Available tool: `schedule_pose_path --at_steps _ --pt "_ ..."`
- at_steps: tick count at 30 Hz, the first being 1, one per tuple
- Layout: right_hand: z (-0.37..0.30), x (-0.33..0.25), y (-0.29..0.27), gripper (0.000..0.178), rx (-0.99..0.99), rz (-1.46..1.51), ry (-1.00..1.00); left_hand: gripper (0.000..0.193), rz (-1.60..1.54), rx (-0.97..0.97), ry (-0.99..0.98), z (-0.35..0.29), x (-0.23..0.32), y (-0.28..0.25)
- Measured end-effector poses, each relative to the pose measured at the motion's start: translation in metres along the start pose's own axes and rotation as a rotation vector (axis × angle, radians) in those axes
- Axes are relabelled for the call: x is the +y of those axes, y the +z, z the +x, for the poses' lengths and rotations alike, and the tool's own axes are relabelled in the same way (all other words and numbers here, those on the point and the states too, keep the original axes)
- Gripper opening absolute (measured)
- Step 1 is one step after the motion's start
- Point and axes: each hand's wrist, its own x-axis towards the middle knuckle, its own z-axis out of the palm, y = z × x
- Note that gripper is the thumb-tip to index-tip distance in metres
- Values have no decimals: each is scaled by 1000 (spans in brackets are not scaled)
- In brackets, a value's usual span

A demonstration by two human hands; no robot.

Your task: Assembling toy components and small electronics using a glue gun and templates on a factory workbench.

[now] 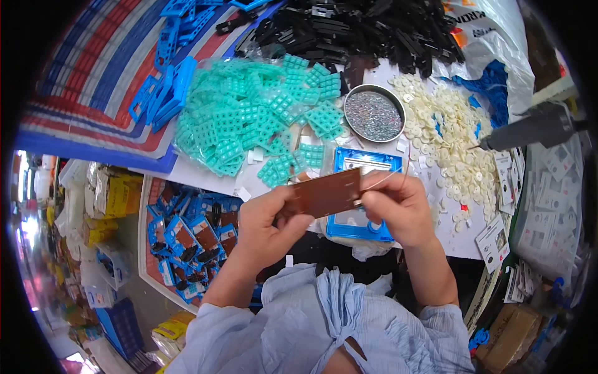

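My left hand (269, 219) is closed on the left end of a flat brown circuit board (329, 194), tilted above the table. My right hand (402, 209) is closed at the board's right edge, its thumb and fingertips pinched together around a thin pale wire (387, 181) that loops up past the fingers. What else may lie between those fingertips is hidden. Directly beneath the board lies a blue plastic casing (358, 232), partly covered by the board and my hands.
Turquoise keypads (233, 121) lie heaped behind my left hand. A round tin (375, 113) holds small metal parts. Cream discs (451, 134) spread to the right, below a dark power screwdriver (529, 128). Black parts (361, 31) pile at the back. A bin (144, 249) holds blue assemblies.
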Motion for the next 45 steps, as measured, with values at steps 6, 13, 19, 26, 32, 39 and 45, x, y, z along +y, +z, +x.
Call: schedule_pose_path --at_steps 6,13,19,26,32,39,45 --pt "-3 16 -8 10 243 347 124 30 248 -2 147 6 13 -6" --pt "-4 20 -10 12 126 357 77 50 -89 56 141 16 15 12" --pt "-12 13 5 14 112 16 -152 31 52 -19 217 18 12 18" --pt "-7 11 0 17 -103 -351 -446 33 -82 -17 395 20 4 22" --pt "-11 2 2 20 -78 -398 -219 26 -293 -211 40 4 -8 20" --pt "1 6 6 15 56 47 15 29 -719 -174 -361 0 6 24" --pt "-34 29 11 6 262 326 56 30 -864 -81 -411 0 4 25"
